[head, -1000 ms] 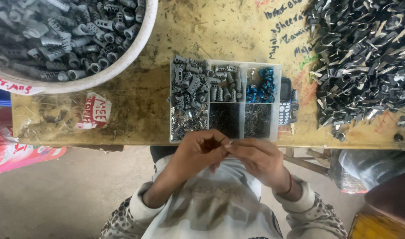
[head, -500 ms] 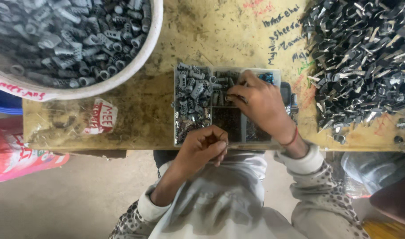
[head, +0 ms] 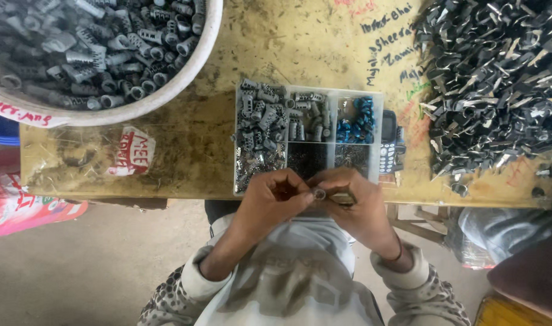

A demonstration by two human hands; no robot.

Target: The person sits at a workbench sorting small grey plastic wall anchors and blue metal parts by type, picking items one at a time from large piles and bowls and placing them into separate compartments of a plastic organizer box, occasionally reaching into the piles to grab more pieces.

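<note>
A white tub [head: 167, 90] of grey ridged metal sleeves sat at the far left of the yellow bench [head: 185, 157]. At the near edge, the left hand [head: 273, 199] pinched a small round metal part [head: 319, 194] between thumb and fingertips, touching the right hand [head: 354, 202], which was closed on a small brass-coloured piece [head: 343, 197]. Just beyond them lay a compartment tray [head: 309, 130], then a pile of dark metal clips [head: 493, 90] on the right.

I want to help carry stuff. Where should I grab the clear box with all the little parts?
Probably hold the divided parts box by its two short side walls, coming from above with both hands. It has no lid on and lies flat, so keeping it level stops the loose pieces from spilling.
</note>
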